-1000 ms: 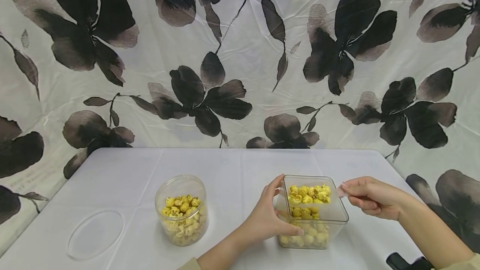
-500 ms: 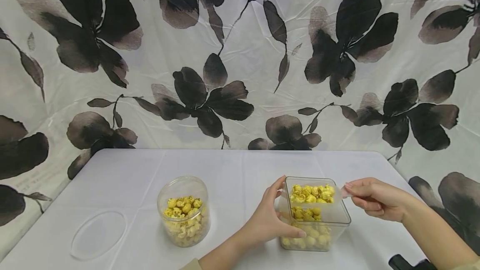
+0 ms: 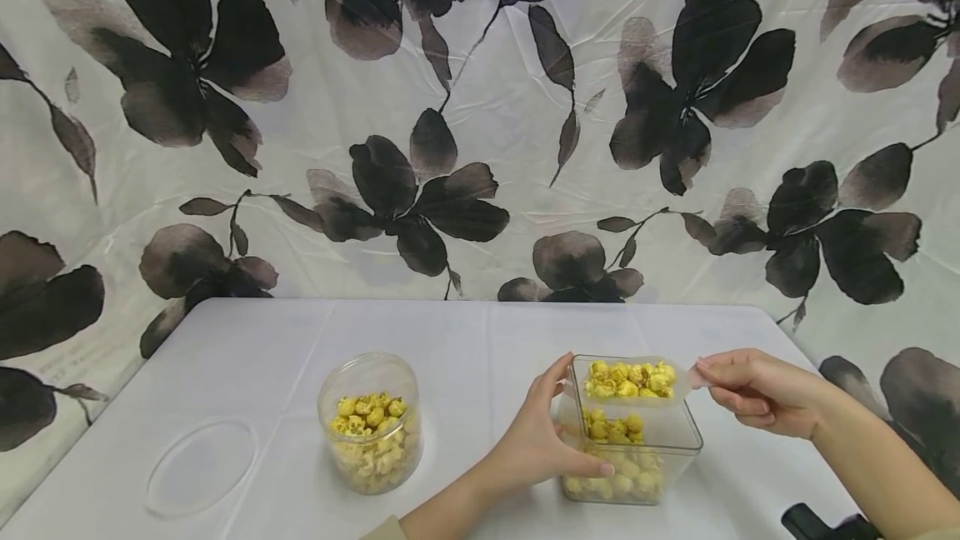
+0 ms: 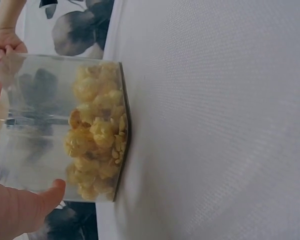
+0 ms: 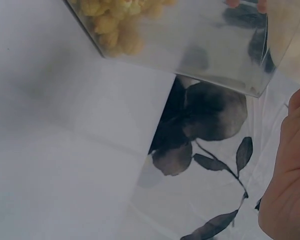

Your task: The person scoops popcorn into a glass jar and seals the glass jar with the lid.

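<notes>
- Currently, the white desk [image 3: 450, 340] is stretching toward the foot of a floral backdrop [image 3: 540, 207], its far edge running nearly straight and its left and right edges slanting outward toward the near side.
- A broad strip of desk is showing between the round jar [image 3: 352, 382] on the left and the square container [image 3: 671, 465] on the right, and another strip is lying beyond both.
- The square container is standing upright in the near right part, its walls leaving the top as the way in.
- The left hand [image 3: 543, 440] is blocking the container's left side, its fingers gripping around the far left corner and its thumb pressing on the near wall.
- The right hand [image 3: 761, 390] is pinching the handle of the scoop [image 3: 681, 388] just right of the rim; the scoop is holding popcorn [image 3: 630, 380] over the container's far part, and I cannot tell whether it is touching the rim.
- A see-through disc [image 3: 201, 473] is lying flat left of the jar, while a dark object [image 3: 817, 523] is poking in at the near right, partly cut off.
- Counting: one jar, one container, one scoop, one disc, one dark object and two hands are showing; popcorn is sitting in jar, container and scoop, its pieces overlapping too much for counting.
</notes>
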{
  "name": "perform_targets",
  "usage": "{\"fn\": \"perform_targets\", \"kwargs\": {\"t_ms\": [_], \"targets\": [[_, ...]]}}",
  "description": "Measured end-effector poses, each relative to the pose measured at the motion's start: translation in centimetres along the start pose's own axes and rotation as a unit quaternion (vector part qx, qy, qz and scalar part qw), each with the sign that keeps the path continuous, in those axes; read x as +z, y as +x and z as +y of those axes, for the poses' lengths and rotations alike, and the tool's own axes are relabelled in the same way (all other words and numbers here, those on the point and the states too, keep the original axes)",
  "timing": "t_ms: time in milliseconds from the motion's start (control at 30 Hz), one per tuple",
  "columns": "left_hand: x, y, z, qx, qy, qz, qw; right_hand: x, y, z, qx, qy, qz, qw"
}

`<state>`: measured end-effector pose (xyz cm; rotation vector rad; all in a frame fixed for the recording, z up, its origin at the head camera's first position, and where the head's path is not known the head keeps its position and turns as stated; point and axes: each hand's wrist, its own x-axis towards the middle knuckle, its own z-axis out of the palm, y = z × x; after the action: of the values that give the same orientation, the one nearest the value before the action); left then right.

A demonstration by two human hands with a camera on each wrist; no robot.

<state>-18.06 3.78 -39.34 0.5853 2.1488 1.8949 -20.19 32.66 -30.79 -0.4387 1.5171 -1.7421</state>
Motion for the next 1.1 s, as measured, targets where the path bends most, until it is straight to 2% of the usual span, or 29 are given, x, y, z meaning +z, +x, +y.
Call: {"fn": "perform_targets", "kwargs": {"t_ms": [233, 667, 1100], "targets": [[0.0, -0.1, 0.1, -0.005, -0.002, 0.002, 1.0000, 0.0, 0.0, -0.5, -0.007, -0.001, -0.007, 1.000], [-0.2, -0.3, 0.6, -0.010, -0.010, 0.006, 0.9999, 0.4, 0.3, -1.7, -0.006, 0.000, 0.006, 1.000], [-1.8, -1.1, 1.5, 0.010, -0.027, 0.012, 0.9995, 1.2, 1.4, -3.1, -0.013, 0.006, -0.001, 1.000]]}}
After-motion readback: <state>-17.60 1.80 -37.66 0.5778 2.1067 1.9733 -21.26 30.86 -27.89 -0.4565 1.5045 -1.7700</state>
